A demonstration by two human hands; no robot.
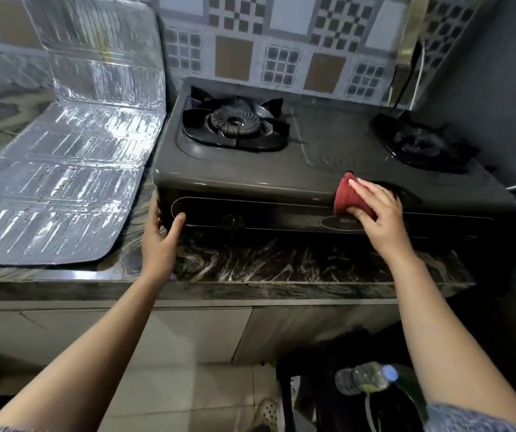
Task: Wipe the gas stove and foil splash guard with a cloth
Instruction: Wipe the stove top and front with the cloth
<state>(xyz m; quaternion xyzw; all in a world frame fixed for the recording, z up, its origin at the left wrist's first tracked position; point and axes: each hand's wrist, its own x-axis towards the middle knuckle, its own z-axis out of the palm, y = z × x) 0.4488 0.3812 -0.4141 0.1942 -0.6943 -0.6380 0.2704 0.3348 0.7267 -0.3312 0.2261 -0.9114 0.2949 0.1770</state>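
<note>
A: Logging this quick. I've got the right hand [375,204] clamped on the red cloth [348,198], pressed at the near edge of the gas stove [281,169], right of middle, where the top rolls over into the front panel.

B: And the left hand [160,232]?

A: Cupped on the stove's near-left corner, thumb on the front panel, fingers round the side. Looks like bracing, it holds nothing else.

B: Where does the rest of the job lie from the cloth?

A: Stove's long axis runs left to right. Unwiped-looking top stretches left toward the left burner [234,123] and far-right to the right burner [421,145]. My guess is the next stroke runs along that long near edge.

B: Foil splash guard [63,182]?

A: Off the stove, well left of it, part flat on the counter [281,263], part leaning up the tiled wall [281,42]. Left hand is much nearer it, but the cloth is in the right, so I'd reach across or swap hands.

B: Done with it yet?

A: Can't tell. Specks show on the flat panel.
</note>
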